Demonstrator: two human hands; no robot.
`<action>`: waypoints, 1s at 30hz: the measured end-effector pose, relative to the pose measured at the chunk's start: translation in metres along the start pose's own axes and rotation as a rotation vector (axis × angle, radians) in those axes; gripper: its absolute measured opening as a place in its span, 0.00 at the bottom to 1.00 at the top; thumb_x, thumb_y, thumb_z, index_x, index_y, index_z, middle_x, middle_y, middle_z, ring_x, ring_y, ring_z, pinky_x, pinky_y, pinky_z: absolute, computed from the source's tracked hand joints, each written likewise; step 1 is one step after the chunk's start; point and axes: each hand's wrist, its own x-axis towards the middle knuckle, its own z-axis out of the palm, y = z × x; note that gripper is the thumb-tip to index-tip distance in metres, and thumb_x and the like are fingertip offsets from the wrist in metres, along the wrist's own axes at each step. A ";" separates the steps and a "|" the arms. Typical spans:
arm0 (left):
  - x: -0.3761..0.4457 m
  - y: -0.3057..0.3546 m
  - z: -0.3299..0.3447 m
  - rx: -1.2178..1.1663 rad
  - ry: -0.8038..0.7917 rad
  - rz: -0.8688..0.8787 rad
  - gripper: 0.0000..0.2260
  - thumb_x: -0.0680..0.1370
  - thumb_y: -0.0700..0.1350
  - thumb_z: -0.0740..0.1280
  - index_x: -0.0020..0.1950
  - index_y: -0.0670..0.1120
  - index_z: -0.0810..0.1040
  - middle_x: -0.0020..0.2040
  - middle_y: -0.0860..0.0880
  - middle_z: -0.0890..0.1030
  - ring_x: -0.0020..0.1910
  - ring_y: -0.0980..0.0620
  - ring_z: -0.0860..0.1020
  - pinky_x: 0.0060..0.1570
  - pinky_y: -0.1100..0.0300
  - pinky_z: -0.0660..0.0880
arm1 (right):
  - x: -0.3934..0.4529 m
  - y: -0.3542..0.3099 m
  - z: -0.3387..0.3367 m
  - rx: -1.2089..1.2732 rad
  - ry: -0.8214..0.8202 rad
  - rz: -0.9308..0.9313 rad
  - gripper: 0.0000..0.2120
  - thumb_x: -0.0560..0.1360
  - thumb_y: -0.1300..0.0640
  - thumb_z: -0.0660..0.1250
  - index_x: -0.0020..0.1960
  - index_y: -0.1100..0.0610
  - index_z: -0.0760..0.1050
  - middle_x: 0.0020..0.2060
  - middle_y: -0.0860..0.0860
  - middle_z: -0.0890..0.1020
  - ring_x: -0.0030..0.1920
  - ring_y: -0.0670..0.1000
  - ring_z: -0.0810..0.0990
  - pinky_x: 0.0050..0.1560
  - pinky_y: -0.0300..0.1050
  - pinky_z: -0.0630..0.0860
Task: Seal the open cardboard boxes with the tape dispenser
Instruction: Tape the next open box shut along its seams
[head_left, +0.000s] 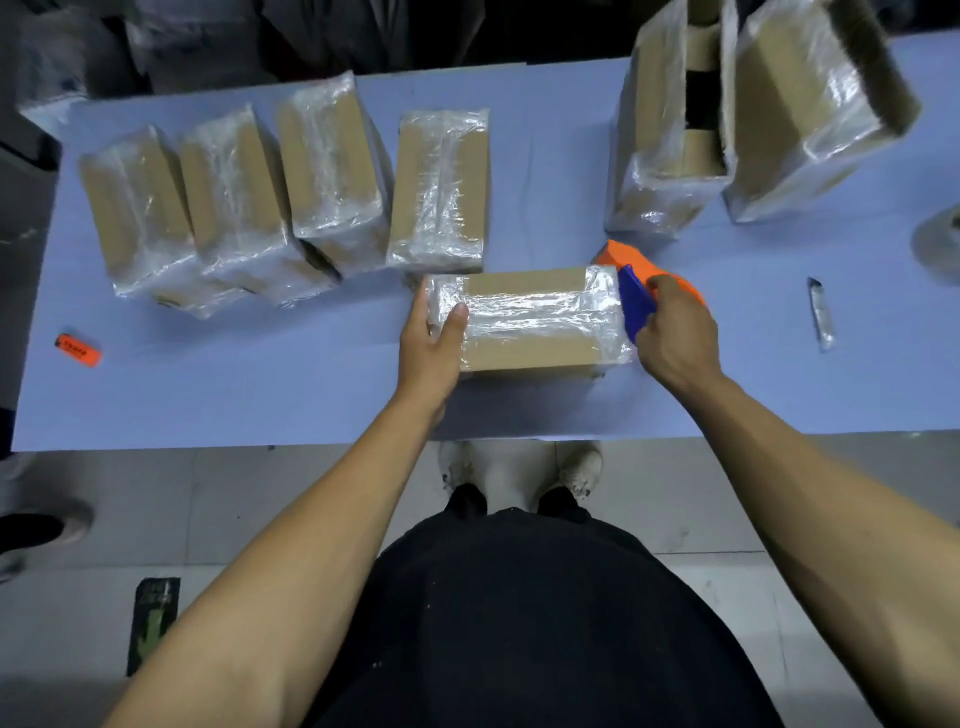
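Cardboard box (524, 319) sits on desk (260, 395) near front edge, w/ left hand (434, 340) gripping its left end; right hand (675, 332) clenched round tape dispenser (636, 291) at box's right end.

Pale blue table (291, 395) with taped cardboard boxes (332, 171), an orange tag (78, 350)

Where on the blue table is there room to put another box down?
Bare table lies along the near edge, between the orange tag and the left hand. The far left is crowded with four taped boxes.
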 end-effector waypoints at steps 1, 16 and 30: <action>0.000 -0.001 -0.001 0.008 -0.002 0.002 0.28 0.82 0.49 0.65 0.81 0.54 0.58 0.79 0.50 0.63 0.75 0.52 0.67 0.74 0.52 0.66 | -0.001 0.001 -0.006 0.019 0.035 0.037 0.18 0.72 0.66 0.58 0.61 0.64 0.73 0.52 0.62 0.79 0.50 0.63 0.75 0.43 0.46 0.64; -0.002 0.009 -0.004 0.112 -0.012 0.033 0.28 0.76 0.57 0.67 0.76 0.57 0.68 0.70 0.50 0.77 0.65 0.48 0.77 0.65 0.46 0.76 | -0.030 -0.085 -0.071 -0.063 0.018 -0.552 0.21 0.68 0.46 0.72 0.58 0.49 0.73 0.46 0.47 0.79 0.44 0.53 0.76 0.40 0.47 0.72; -0.020 0.065 -0.024 -0.228 -0.101 -0.112 0.16 0.84 0.55 0.60 0.50 0.46 0.81 0.44 0.45 0.83 0.41 0.50 0.82 0.41 0.59 0.78 | -0.019 -0.100 -0.045 0.073 -0.160 -0.664 0.26 0.65 0.38 0.68 0.59 0.50 0.74 0.47 0.46 0.78 0.45 0.51 0.75 0.45 0.50 0.74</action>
